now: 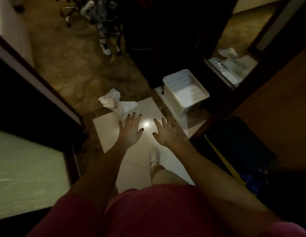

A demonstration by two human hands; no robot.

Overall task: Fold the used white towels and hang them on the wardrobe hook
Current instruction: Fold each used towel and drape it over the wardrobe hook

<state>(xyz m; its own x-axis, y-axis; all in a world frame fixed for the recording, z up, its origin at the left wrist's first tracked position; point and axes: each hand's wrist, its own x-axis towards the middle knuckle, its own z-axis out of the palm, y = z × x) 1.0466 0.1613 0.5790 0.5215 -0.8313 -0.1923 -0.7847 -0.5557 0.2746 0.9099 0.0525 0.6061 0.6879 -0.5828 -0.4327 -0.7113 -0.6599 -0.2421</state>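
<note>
A crumpled white towel (115,103) lies on the floor where the brown carpet meets the pale tiles, just beyond my fingertips. My left hand (131,130) is stretched forward and down, fingers spread, empty, its fingertips close to the towel's near end. My right hand (165,132) hovers beside it to the right, also spread and empty. Both hands have dark nails. No wardrobe hook shows in this dim view.
A white plastic bin (185,90) stands on the floor right of the towel, apparently empty. A mirror at upper right reflects a towel (228,52) and the bin. Dark wooden door frames flank the passage. A bed edge (29,170) is at left. A stand's legs (104,31) are farther back.
</note>
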